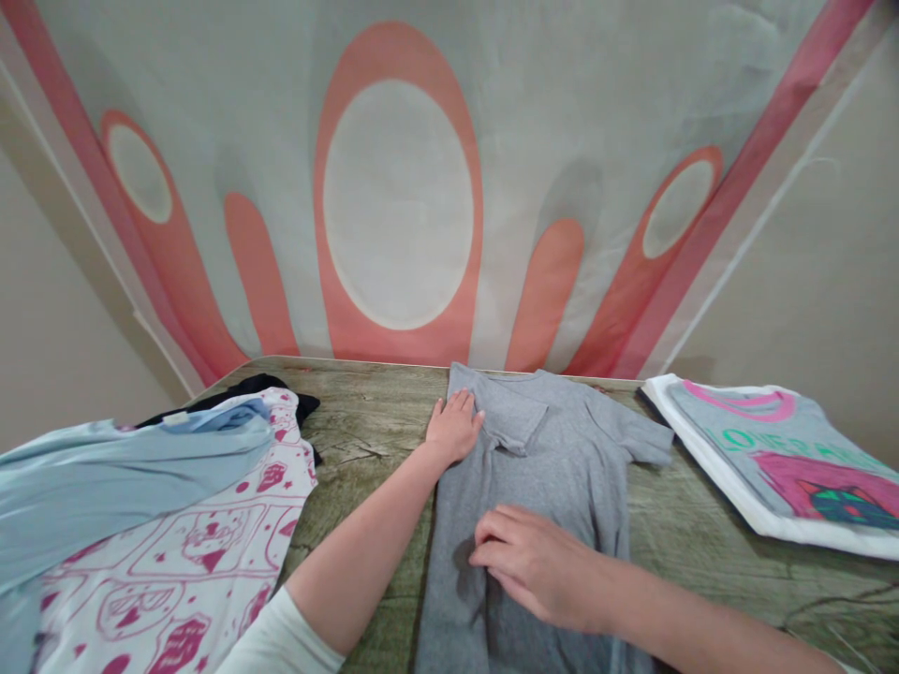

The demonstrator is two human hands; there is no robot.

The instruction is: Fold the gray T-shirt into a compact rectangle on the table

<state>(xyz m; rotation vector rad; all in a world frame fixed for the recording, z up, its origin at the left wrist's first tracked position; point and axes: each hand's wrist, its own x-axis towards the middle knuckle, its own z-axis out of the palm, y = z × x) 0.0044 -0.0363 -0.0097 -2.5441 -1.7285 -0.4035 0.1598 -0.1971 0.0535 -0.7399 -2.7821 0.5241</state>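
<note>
A grey short-sleeved T-shirt (pixel 540 477) lies in the middle of the table. Its left side is folded inward, and that sleeve rests across the upper body of the shirt; the right sleeve sticks out to the side. My left hand (pixel 455 429) lies flat on the folded edge near the shoulder, fingers stretched out. Lower down, my right hand (pixel 526 562) hovers over the shirt with its fingers curled together and no cloth visible in them. A shadow falls on the fabric beside its fingertips. The shirt's lower hem is out of view.
To the left lies a loose pile of clothes: a light blue garment (pixel 119 477), a white one with magenta print (pixel 211 552) and a black one (pixel 267 384). Folded shirts (pixel 787 449) are stacked at the right. Behind the wooden-patterned table (pixel 372 402) hangs a printed backdrop (pixel 400 206).
</note>
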